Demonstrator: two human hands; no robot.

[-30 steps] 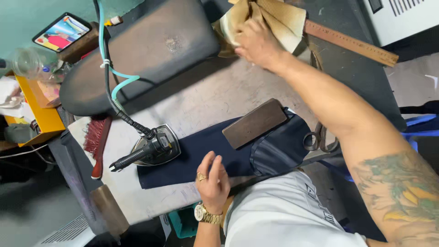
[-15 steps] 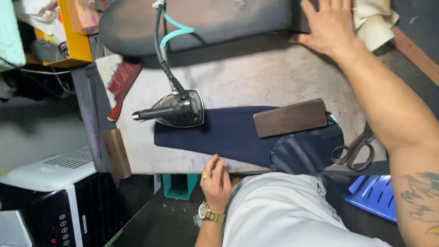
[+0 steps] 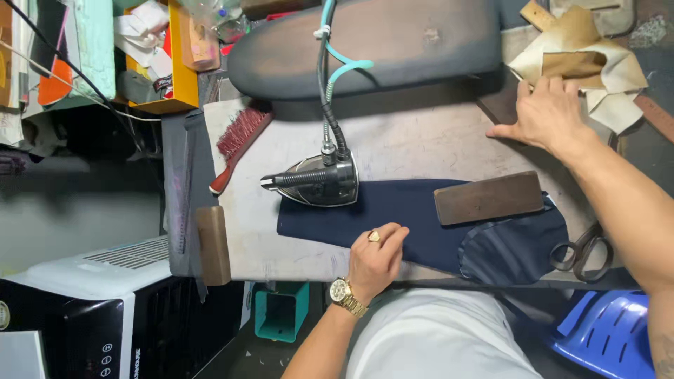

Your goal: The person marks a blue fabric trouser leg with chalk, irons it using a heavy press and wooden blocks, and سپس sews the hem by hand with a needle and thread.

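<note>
Padded and pale, the tabletop [image 3: 421, 144] carries navy cloth [image 3: 414, 221] along its near edge, pinned flat by the left hand [image 3: 375, 260], iron [image 3: 316, 182] and wooden block [image 3: 488, 198], while the right hand [image 3: 551, 112] is pressed open-palmed, holding nothing, at the far right corner.

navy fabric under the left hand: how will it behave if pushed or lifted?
The navy fabric is probably floppy: it lies flat and follows the pressing table. Likely light, so it may slide or bunch when pushed, though the iron, wooden block and left hand resting on it should pin it.
</note>
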